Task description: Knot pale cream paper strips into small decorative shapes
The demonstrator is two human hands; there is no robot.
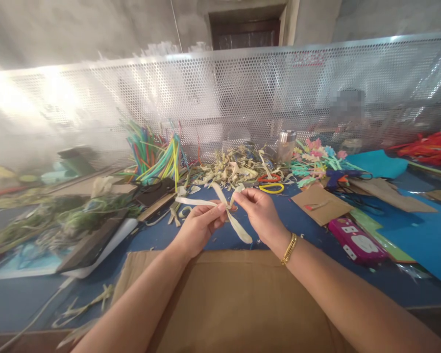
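Observation:
Pale, flat husk strips (241, 230) cross one another between my two hands, their ends sticking out to the left, up and down. My left hand (205, 221) is closed, thumb and fingers pinching the strips near where they cross. From the other side, my right hand (259, 212) pinches a strip end close to the crossing, its fingers closed too. Whether the strips are knotted there I cannot tell. Both hands are above the blue tabletop (220, 240), just beyond a sheet of cardboard (242, 304). A gold bracelet (289, 248) circles my right wrist.
Behind my hands lie a heap of husk scraps (235, 169) and a yellow loop handle (272, 188). Coloured stems (158, 157) stand left, a clear jar (286, 146) at the back. On the right are a glue gun (340, 179), a purple box (356, 241) and paper flowers (318, 157).

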